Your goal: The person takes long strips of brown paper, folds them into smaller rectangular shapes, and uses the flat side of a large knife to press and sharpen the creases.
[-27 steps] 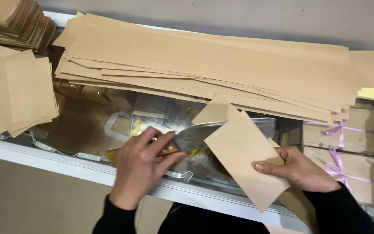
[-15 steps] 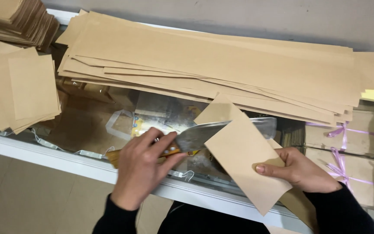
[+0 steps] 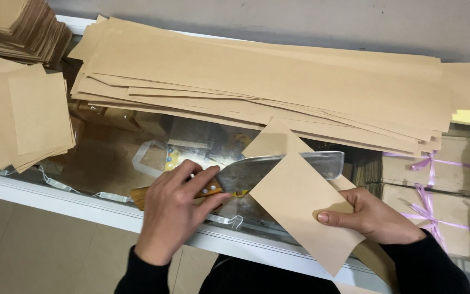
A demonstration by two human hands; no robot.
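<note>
My left hand (image 3: pixel 175 209) grips the wooden handle of a large steel cleaver (image 3: pixel 278 166), whose blade lies flat inside a folded sheet of brown paper (image 3: pixel 300 201). My right hand (image 3: pixel 373 218) pins that sheet on the glass counter top (image 3: pixel 115 158), thumb on top near its right corner. The blade tip sticks out past the fold toward the right. A lower flap of the same paper shows above the blade.
A long stack of brown paper strips (image 3: pixel 267 81) lies across the counter behind. Cut brown squares (image 3: pixel 23 117) are piled at the left, with a taller pile (image 3: pixel 17 24) at the far left corner. Bundles tied with purple ribbon (image 3: pixel 436 174) lie under the glass at right.
The cleaver and both hands have stayed nearly in place; the view has shifted slightly, and the blade sits a little further along the fold.
</note>
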